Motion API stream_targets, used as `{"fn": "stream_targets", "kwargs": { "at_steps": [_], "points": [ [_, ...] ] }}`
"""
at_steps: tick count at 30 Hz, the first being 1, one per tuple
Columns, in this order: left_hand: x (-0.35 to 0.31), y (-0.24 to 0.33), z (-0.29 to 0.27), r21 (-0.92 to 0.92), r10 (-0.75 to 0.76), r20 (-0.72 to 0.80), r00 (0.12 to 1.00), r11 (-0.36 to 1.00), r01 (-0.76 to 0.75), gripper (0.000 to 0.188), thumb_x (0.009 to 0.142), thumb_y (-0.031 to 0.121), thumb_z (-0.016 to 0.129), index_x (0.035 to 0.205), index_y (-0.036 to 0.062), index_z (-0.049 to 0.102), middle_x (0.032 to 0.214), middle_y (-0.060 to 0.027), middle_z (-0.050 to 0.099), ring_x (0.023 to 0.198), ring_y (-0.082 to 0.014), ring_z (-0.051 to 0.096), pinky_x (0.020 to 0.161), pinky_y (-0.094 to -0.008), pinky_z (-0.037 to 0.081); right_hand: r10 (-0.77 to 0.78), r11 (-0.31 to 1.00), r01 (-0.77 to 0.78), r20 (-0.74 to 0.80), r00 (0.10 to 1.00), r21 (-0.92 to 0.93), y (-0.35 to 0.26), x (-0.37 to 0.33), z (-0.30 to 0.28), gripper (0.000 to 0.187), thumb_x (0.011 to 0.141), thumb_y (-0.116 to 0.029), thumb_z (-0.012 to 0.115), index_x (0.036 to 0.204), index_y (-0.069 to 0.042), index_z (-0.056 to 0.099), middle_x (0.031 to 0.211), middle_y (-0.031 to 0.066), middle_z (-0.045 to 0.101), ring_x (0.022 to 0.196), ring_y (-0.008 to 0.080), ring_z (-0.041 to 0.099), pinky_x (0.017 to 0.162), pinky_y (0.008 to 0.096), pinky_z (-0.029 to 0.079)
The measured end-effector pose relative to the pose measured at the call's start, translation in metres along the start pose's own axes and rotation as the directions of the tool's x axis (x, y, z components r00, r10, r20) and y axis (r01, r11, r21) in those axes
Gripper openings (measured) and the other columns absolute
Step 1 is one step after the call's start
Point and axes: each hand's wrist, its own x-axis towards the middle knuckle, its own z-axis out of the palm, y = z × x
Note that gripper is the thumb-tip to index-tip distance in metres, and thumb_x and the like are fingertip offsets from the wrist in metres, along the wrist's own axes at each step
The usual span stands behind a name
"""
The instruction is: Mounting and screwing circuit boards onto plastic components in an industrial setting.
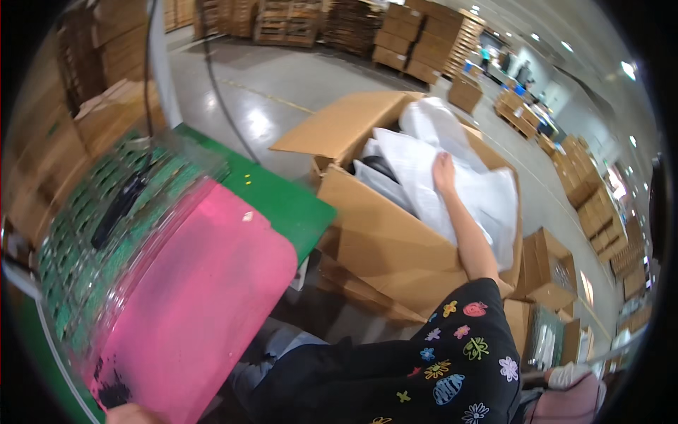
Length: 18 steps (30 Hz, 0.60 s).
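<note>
My right arm reaches out into a large open cardboard box (pixel 395 247). There my right hand (pixel 443 173) is closed on a white foam packing bag (pixel 417 169), one of several white bags filling the box. A dark item (pixel 380 167) peeks out between the bags on the left side. At the lower left edge of the view, a small part of my left hand (pixel 131 414) shows beside the near corner of a pink sheet (pixel 205 283); its fingers are mostly cut off. The pink sheet has dark smudges and lies on the green workbench (pixel 296 212).
Clear plastic trays (pixel 134 191) with a black handheld tool (pixel 121 212) on top cover the bench's left part. Black cables (pixel 215 85) hang over it. Smaller open cartons (pixel 547 272) stand right of the box. A person's pink-clad part (pixel 568 403) shows lower right.
</note>
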Motion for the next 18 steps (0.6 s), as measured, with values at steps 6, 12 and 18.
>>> {"fn": "stream_targets", "kwargs": {
  "at_steps": [6, 12, 18],
  "points": [
    [-0.029, 0.015, 0.132, -0.371, -0.502, -0.154, 0.851, 0.828, 0.421, 0.01, 0.074, 0.004, 0.057, 0.077, -0.005, 0.06, 0.075, -0.0162, 0.064, 0.066, -0.0292, 0.061, 0.063, -0.0362, 0.051, -0.143, 0.98, -0.055, 0.861, 0.488, 0.194, -0.159, -0.066, -0.072, 0.068, 0.093, -0.052, 0.05, 0.137, -0.001, 0.046, 0.14, 0.0142, 0.046, 0.126, 0.0253, 0.045, 0.108, 0.0367, 0.032],
    [-0.018, 0.03, 0.27, -0.573, -0.222, 0.294, 0.93, 0.738, 0.357, 0.088, 0.065, 0.008, 0.079, 0.14, -0.0004, 0.032, 0.147, -0.0305, 0.023, 0.135, -0.0459, 0.026, 0.109, -0.0506, 0.027, -0.598, 0.8, -0.204, 0.732, -0.327, 0.564, -0.229, -0.213, -0.193, 0.052, 0.079, -0.035, 0.077, 0.114, 0.002, 0.064, 0.112, 0.0194, 0.066, 0.099, 0.0284, 0.062, 0.088, 0.0354, 0.046],
    [-0.083, 0.081, 0.348, -0.764, -0.265, 0.639, 0.722, -0.327, 0.556, 0.046, 0.071, 0.002, 0.065, 0.116, 0.0004, 0.053, 0.111, -0.0118, 0.059, 0.104, -0.0221, 0.056, 0.095, -0.0321, 0.042, -0.438, 0.824, 0.565, 0.579, 0.688, -0.048, -0.209, -0.276, -0.231, 0.071, 0.071, -0.036, 0.081, 0.126, 0.0, 0.054, 0.122, 0.0212, 0.058, 0.116, 0.0393, 0.052, 0.102, 0.0415, 0.038]
  ]
}}
